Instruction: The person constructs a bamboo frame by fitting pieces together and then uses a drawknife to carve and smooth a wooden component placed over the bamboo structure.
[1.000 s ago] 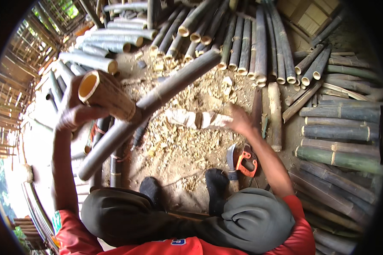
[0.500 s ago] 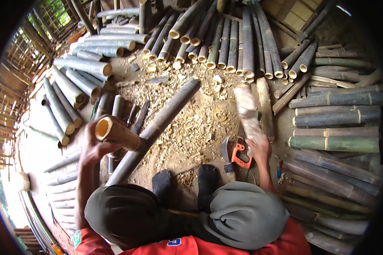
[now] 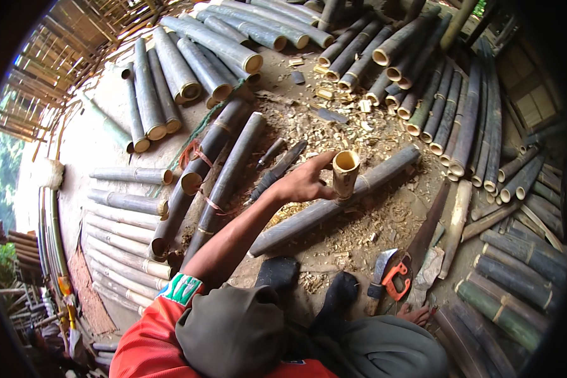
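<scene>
A short bamboo tube (image 3: 345,175) stands upright at the middle of a long dark bamboo pole (image 3: 283,232); I cannot tell whether the two are joined. My left hand (image 3: 305,179) curls thumb and fingers around the tube's left side. Low on the right, my right hand (image 3: 414,314) is at the narrow end of a rough, pale wooden club (image 3: 426,276), fingers closed around that end. My knee partly hides this hand. Just left of the club are an orange-handled saw (image 3: 395,281) and a hooked blade with a wooden handle (image 3: 382,272).
Bamboo shavings (image 3: 321,135) litter the earth floor. Beyond my left hand lie dark knife-like tools (image 3: 277,170). Thick bamboo poles (image 3: 211,148), one tied with red cord, lie to the left. A pale wooden slat (image 3: 457,227) is at right; stacked bamboo lengths (image 3: 516,277) surround the workspace.
My view has turned left. The tube now stands upright instead of leaning, and my left hand has shifted to its side. The club, blurred before, is still and lower beside the saw.
</scene>
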The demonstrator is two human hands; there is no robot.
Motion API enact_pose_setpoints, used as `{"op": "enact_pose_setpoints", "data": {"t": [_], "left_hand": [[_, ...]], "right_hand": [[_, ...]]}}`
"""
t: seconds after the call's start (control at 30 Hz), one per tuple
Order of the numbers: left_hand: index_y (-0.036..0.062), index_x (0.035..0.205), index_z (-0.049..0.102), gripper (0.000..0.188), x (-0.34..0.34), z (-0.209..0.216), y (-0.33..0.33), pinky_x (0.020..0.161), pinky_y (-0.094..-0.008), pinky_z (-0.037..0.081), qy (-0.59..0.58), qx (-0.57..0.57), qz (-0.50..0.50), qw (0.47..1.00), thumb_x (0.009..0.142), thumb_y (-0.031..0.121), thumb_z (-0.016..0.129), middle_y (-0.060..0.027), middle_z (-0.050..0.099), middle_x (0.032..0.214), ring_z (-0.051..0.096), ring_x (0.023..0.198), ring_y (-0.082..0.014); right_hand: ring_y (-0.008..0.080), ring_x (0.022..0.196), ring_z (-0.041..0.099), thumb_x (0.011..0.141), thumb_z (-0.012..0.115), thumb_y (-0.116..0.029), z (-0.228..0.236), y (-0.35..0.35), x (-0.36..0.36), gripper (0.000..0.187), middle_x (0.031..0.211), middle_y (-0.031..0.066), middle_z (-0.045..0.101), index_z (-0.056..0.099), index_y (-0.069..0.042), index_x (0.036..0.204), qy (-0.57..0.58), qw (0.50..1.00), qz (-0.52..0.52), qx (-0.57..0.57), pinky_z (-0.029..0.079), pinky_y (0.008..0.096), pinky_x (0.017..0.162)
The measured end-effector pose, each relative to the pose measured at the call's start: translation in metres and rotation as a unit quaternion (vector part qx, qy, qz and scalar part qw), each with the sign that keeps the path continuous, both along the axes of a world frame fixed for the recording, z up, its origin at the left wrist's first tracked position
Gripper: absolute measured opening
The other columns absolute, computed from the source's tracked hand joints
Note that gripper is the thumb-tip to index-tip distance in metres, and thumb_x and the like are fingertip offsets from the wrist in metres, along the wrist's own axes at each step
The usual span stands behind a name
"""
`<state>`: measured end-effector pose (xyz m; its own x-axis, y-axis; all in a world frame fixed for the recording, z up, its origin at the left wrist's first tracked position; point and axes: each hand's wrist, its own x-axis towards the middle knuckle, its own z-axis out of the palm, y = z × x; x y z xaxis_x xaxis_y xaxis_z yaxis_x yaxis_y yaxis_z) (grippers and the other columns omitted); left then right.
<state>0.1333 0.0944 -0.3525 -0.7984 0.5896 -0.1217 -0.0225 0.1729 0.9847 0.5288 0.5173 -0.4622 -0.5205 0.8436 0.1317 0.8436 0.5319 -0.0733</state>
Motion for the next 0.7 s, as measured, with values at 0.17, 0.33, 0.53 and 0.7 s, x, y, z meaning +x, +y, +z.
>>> {"op": "enact_pose_setpoints", "data": {"t": [0.17,0.33,0.53,0.7], "left_hand": [[0.0011,0.139,0.052,0.073,0.074,-0.077,-0.118,0.111,-0.0493,0.046,0.164,-0.405,0.363,0.823,0.072,0.004,0.081,-0.0212,0.059,0.132,0.056,0.123,-0.0386],[0.0036,0.137,0.047,0.079,0.185,-0.099,-0.189,0.106,-0.0563,0.043,-0.035,-0.625,0.426,0.654,0.069,0.021,0.083,-0.0199,0.055,0.132,0.051,0.129,-0.0430],[0.0069,0.131,0.052,0.077,0.227,-0.117,-0.217,0.107,-0.0598,0.041,-0.070,-0.682,0.359,0.634,0.064,0.026,0.086,-0.0177,0.064,0.129,0.053,0.128,-0.0439],[0.0047,0.118,0.072,0.067,0.224,-0.094,-0.239,0.097,-0.0491,0.051,0.038,-0.584,0.326,0.743,0.064,0.039,0.092,-0.0183,0.072,0.112,0.065,0.111,-0.0394]], "right_hand": [[0.0438,0.128,0.050,0.086,0.073,-0.012,0.027,-0.076,-0.112,0.054,0.132,0.0232,0.055,0.057,-0.003,0.137,0.189,0.926,0.238,-0.224,0.038,0.0522,0.110],[0.0441,0.125,0.052,0.088,0.074,-0.014,0.045,-0.114,-0.226,0.054,0.130,0.0244,0.056,0.056,0.002,0.136,0.107,0.834,0.462,-0.282,0.042,0.0517,0.106],[0.0390,0.129,0.053,0.093,0.074,-0.026,0.034,-0.188,-0.388,0.057,0.135,0.0238,0.057,0.057,0.005,0.138,0.067,0.758,0.598,-0.253,0.044,0.0503,0.110],[0.0362,0.136,0.050,0.096,0.067,-0.038,-0.003,-0.229,-0.449,0.066,0.144,0.0237,0.055,0.053,0.004,0.146,-0.012,0.752,0.624,-0.213,0.040,0.0577,0.114]]}}
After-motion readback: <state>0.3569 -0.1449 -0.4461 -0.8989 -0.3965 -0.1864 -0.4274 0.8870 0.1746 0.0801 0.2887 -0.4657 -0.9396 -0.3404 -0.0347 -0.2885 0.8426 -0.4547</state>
